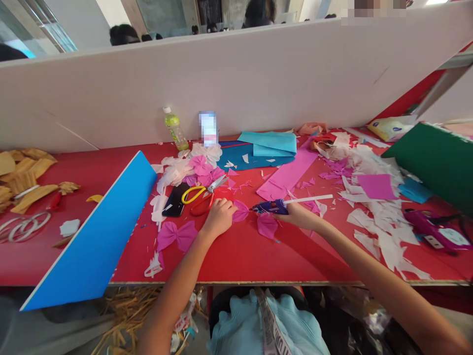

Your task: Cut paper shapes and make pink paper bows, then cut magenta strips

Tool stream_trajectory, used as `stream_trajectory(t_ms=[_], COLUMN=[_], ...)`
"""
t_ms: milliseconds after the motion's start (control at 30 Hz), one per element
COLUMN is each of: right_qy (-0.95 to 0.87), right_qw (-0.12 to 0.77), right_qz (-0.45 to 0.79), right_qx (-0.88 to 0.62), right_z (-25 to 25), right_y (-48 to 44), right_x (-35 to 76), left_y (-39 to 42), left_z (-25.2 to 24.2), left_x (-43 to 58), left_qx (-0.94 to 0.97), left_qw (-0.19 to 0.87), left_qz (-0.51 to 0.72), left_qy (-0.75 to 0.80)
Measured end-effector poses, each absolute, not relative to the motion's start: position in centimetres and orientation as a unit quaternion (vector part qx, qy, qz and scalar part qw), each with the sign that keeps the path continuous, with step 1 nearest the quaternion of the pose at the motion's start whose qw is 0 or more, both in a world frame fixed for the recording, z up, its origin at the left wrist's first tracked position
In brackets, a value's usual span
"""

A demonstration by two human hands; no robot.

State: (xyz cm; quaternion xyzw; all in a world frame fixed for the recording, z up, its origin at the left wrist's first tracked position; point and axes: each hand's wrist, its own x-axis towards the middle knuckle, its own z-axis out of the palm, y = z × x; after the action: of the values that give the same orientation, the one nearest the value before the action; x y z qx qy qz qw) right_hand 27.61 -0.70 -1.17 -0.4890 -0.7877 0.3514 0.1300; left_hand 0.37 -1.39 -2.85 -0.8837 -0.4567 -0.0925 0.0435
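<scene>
My right hand (296, 215) is wrapped round a dark blue glue gun (272, 207), a white glue stick poking out of its back end. Its nozzle points left and meets, or nearly meets, a pink paper piece (241, 211). The fingers of my left hand (222, 216) pinch the left edge of that piece. Below the gun lies a second pink piece (266, 227). Just behind my left hand rest scissors (203, 196) with yellow and red handles, partly over a black phone (175, 201). A pink paper bow (178, 236) lies left of my left forearm.
A blue board (107, 231) stands on the left and a green board (432, 162) on the right. A bottle (175, 129) and a lit phone (209, 129) lean near the white partition (236, 84). White scraps (388, 231) and a purple device (438, 230) lie at right.
</scene>
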Motion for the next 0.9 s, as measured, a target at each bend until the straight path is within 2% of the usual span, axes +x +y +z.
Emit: stream_trajectory(t_ms=[900], right_qy=[-0.797], right_qw=[0.154], right_qz=[0.354], right_qx=[-0.465], right_z=[-1.33], right_y=[-0.57], right_x=[27.56], left_y=[-1.40], left_z=[-3.15], left_x=[0.43], left_qx=[-0.882], left_qw=[0.049], left_qz=[-0.085], left_qy=[-0.460])
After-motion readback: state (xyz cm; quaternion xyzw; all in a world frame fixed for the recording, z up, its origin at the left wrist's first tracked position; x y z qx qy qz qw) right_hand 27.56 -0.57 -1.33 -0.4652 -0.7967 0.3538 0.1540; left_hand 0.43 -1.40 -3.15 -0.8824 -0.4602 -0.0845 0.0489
